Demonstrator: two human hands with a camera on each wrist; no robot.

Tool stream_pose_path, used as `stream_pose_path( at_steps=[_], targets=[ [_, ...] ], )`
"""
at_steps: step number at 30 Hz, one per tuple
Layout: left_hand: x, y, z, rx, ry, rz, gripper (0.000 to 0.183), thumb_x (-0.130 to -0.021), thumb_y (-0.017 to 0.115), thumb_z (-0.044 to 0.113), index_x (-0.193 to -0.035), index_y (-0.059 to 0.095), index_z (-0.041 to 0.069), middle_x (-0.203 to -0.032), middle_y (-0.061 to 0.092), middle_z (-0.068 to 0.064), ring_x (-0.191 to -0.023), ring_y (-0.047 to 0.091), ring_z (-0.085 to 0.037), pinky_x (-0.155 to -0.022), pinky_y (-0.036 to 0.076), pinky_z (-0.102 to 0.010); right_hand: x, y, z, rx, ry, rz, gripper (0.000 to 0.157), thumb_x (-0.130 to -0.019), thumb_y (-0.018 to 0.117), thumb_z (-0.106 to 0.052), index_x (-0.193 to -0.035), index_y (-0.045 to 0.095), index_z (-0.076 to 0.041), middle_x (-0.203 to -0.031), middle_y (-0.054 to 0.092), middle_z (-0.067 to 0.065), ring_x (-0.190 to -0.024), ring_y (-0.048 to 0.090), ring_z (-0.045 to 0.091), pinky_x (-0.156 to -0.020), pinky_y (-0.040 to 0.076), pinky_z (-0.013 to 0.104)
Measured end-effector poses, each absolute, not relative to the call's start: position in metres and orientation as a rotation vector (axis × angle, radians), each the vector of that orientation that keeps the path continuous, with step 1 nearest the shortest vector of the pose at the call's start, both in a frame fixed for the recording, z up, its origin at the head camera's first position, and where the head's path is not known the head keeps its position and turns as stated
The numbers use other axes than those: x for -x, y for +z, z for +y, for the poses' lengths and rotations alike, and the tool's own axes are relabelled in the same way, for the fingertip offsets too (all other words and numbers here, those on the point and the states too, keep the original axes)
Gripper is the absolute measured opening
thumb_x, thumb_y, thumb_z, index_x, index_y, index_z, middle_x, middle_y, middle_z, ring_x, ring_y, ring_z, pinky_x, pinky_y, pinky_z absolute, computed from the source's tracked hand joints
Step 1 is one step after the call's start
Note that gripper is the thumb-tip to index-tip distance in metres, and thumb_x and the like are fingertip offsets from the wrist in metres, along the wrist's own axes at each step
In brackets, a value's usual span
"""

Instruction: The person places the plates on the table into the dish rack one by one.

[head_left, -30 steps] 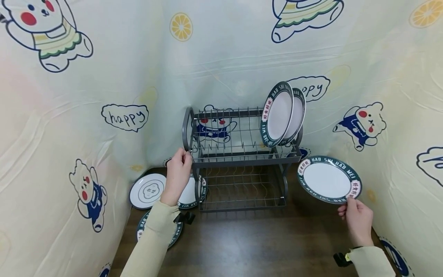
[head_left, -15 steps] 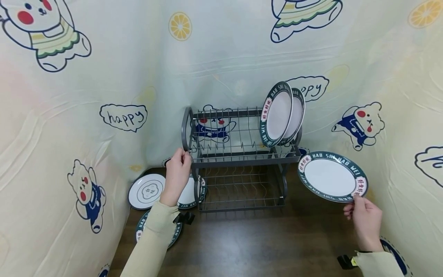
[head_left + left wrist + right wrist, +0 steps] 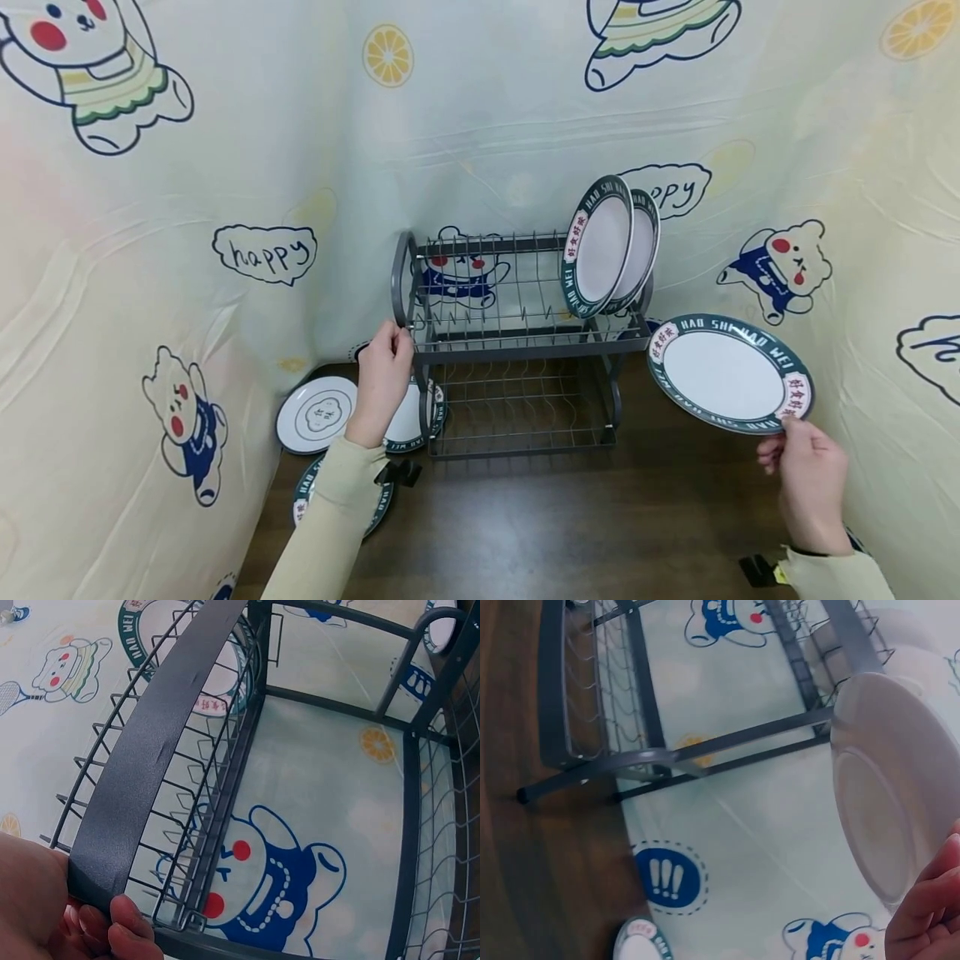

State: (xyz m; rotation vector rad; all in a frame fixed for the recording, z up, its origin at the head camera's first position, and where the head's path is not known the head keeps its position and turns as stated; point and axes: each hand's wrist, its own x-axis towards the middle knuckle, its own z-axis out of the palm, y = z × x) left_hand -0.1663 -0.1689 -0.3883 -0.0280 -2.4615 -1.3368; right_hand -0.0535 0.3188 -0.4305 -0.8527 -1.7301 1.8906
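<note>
A two-tier dark grey dish rack (image 3: 525,353) stands against the back cloth. My left hand (image 3: 384,375) grips the left front corner of its upper tier; in the left wrist view the fingers (image 3: 131,926) curl under the flat bar. My right hand (image 3: 813,479) pinches the near right rim of a white plate (image 3: 723,377) with a green lettered border, held tilted in the air right of the rack. The right wrist view shows the plate's white underside (image 3: 874,825). Two similar plates stand on edge at the upper tier's right end, the front one (image 3: 596,250) overlapping the other (image 3: 643,246).
Left of the rack lie a plate with a line drawing (image 3: 324,414), a green-rimmed plate (image 3: 405,421) and another (image 3: 381,504) partly hidden under my left forearm. A plate (image 3: 639,946) shows at the right wrist view's bottom. Printed cloth (image 3: 480,125) walls the brown tabletop (image 3: 555,525).
My right hand has moved right, carrying the plate right and slightly up, nearer the camera. My left hand keeps its grip on the rack, and the racked plates stay put.
</note>
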Motion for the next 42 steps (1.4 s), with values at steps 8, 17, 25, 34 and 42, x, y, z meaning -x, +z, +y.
stream_pose_path(
  at_steps=[8,17,25,34,42],
  targets=[
    [0.168,-0.388,-0.169,0.032,-1.311,-2.458,0.029,-0.11,0.042,0.021,-0.085,0.047,0.009,-0.069,0.051,-0.007,-0.059,0.053,-0.025,-0.052,0.041,-0.032,0.048,-0.41,0.314,0.831,1.917,-1.652,0.046,-0.106,0.052,-0.017,-0.064,0.067,-0.002,-0.051,0.059,0.004,-0.039,0.051,0.014,-0.039,0.043,0.022],
    [0.169,-0.389,-0.17,0.022,-1.311,-2.462,0.028,-0.111,0.042,0.021,-0.086,0.047,0.009,-0.069,0.05,-0.007,-0.059,0.052,-0.025,-0.052,0.042,-0.033,0.04,-0.392,0.312,0.76,1.923,-1.575,0.045,-0.106,0.051,-0.014,-0.066,0.067,0.0,-0.051,0.058,0.006,-0.037,0.049,0.014,-0.037,0.041,0.023],
    [0.169,-0.39,-0.17,0.012,-1.309,-2.468,0.028,-0.11,0.042,0.022,-0.087,0.048,0.009,-0.07,0.05,-0.008,-0.059,0.053,-0.025,-0.051,0.042,-0.032,0.032,-0.374,0.306,0.651,1.963,-1.49,0.045,-0.106,0.051,-0.012,-0.067,0.066,0.004,-0.05,0.056,0.009,-0.038,0.047,0.016,-0.038,0.04,0.023],
    [0.169,-0.388,-0.169,0.027,-1.305,-2.468,0.028,-0.11,0.041,0.022,-0.086,0.047,0.009,-0.069,0.05,-0.008,-0.059,0.052,-0.026,-0.051,0.041,-0.031,0.026,-0.356,0.3,0.567,1.953,-1.491,0.045,-0.107,0.05,-0.011,-0.068,0.064,0.007,-0.052,0.057,0.01,-0.039,0.045,0.017,-0.039,0.038,0.024],
    [0.168,-0.388,-0.168,0.017,-1.323,-2.466,0.028,-0.11,0.042,0.021,-0.086,0.047,0.009,-0.069,0.05,-0.008,-0.059,0.053,-0.026,-0.052,0.041,-0.031,0.026,-0.341,0.296,0.525,1.946,-1.455,0.045,-0.107,0.052,-0.01,-0.069,0.062,0.011,-0.054,0.055,0.012,-0.04,0.043,0.019,-0.039,0.037,0.025]
  ],
)
